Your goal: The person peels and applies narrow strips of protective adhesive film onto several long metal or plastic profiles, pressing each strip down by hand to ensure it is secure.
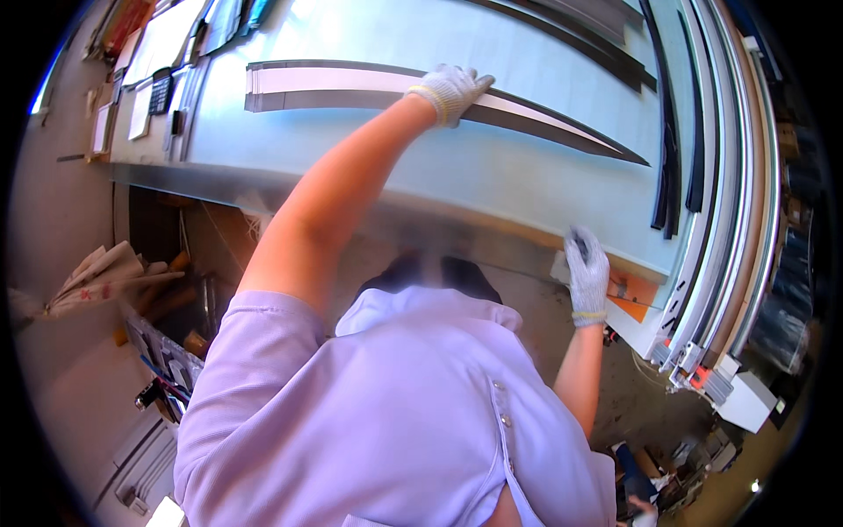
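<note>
My left hand (pixel 450 93), in a light knitted glove with dark fingertips, reaches far across the pale, glossy table (pixel 342 145). It is closed over the middle of a long flat strip (pixel 334 83), white down the centre with dark grey borders. The strip is blunt at its left end and narrows to a point at the right. My right hand (pixel 588 277), gloved the same way, is raised beside the table's near right edge. Its fingers are loosely bent and apart, with nothing visible in them. Part of its palm side is hidden.
Dark strips (pixel 672 132) lie along the table's right side, more at the back. Long metal rails (pixel 733 176) curve beyond. A calculator (pixel 161 91) and papers rest at the far left. An orange piece (pixel 634 297) sits under the right corner; brown wrapping (pixel 105 277) lies lower left.
</note>
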Tool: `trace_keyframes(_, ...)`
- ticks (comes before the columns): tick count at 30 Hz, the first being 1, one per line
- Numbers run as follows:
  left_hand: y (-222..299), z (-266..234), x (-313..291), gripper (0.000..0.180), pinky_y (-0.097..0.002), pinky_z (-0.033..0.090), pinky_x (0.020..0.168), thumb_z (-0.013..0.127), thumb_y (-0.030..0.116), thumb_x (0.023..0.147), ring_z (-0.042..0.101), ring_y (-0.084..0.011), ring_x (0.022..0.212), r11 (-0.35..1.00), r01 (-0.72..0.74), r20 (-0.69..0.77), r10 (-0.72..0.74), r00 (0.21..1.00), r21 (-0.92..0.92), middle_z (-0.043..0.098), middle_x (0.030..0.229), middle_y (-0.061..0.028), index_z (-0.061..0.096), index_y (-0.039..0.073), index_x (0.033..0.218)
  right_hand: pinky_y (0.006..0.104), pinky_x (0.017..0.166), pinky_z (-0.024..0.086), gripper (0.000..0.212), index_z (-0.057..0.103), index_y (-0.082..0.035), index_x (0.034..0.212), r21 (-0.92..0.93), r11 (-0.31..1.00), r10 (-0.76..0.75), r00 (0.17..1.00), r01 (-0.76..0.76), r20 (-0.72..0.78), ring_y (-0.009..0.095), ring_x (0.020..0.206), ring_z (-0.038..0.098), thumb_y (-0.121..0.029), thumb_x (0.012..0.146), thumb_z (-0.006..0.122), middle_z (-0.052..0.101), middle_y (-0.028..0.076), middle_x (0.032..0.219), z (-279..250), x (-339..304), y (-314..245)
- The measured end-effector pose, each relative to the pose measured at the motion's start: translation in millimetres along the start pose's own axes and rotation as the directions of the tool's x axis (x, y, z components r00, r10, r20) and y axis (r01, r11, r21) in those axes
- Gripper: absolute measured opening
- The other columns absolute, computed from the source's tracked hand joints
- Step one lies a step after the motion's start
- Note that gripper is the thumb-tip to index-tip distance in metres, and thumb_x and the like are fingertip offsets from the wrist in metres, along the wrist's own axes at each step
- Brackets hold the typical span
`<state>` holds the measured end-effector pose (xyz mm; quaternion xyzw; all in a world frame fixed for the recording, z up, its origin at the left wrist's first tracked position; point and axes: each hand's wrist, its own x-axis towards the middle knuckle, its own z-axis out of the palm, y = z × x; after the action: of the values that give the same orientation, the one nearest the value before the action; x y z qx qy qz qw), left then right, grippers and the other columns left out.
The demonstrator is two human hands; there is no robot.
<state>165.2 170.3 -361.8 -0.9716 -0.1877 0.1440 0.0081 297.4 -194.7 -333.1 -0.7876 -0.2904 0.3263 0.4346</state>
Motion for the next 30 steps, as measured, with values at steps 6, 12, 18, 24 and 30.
trace_keyframes(6,-4.8,17.3,-13.6,0.091,-0.0467,0.036,0.111,0.08,0.027,0.078,0.05,-0.0369,0.128,0.993,-0.033,-0.276,0.0,0.961,-0.113,0.055,0.136,-0.0151,0.029,0.016,0.153,0.0338,0.092,0.051,0.034,0.063,0.002,0.122,0.438,0.899,-0.074,0.993,0.025,0.095,0.02,0.102,0.064,-0.022,0.099,0.059,0.068,0.012,0.107,36.4,45.5,-55.3)
trace_keyframes(12,79.2,29.9,-74.4,0.049,-0.0408,0.05,0.091,0.059,0.037,0.096,0.064,-0.0318,0.103,0.189,-0.192,-0.253,-0.388,0.886,-0.963,0.067,0.112,-0.0205,0.059,-0.002,0.125,0.0449,0.104,0.045,0.064,0.053,-0.005,0.133,0.965,-0.015,-0.152,0.955,-0.261,0.256,0.03,0.114,0.058,-0.058,0.101,0.04,0.063,0.015,0.119,84.0,73.8,-102.4)
trace_keyframes(18,107.7,11.6,-83.5,0.036,-0.0317,0.05,0.079,0.057,0.03,0.1,0.061,-0.0148,0.085,-0.58,-0.257,0.316,-0.703,0.636,-0.773,0.068,0.094,-0.0057,0.07,-0.003,0.108,0.0438,0.111,0.039,0.063,0.035,-0.008,0.148,0.965,-0.058,-0.141,0.959,-0.257,0.247,0.029,0.127,0.049,-0.052,0.102,0.041,0.051,0.015,0.136,159.3,76.7,-112.3)
trace_keyframes(24,21.6,118.8,-84.1,0.026,-0.0311,0.052,0.072,0.056,0.021,0.098,0.063,-0.0174,0.083,-0.563,-0.232,0.39,-0.763,0.516,-0.793,0.069,0.098,-0.0076,0.069,0.001,0.107,0.0318,0.117,0.027,0.067,0.019,-0.006,0.157,0.84,0.542,-0.33,0.915,-0.018,0.232,0.018,0.141,0.034,-0.04,0.105,0.045,0.038,0.012,0.151,201.9,60.9,-134.3)
trace_keyframes(30,53.0,23.1,-84.7,0.026,-0.0333,0.054,0.076,0.057,0.023,0.101,0.063,-0.0181,0.093,-0.594,-0.459,0.112,-0.683,0.722,-0.661,0.065,0.103,-0.0096,0.059,0.001,0.113,0.0346,0.114,0.034,0.064,0.026,-0.007,0.154,0.968,0.222,-0.262,0.949,-0.116,0.174,0.021,0.134,0.045,-0.04,0.104,0.047,0.041,0.013,0.148,178.2,62.9,-129.8)
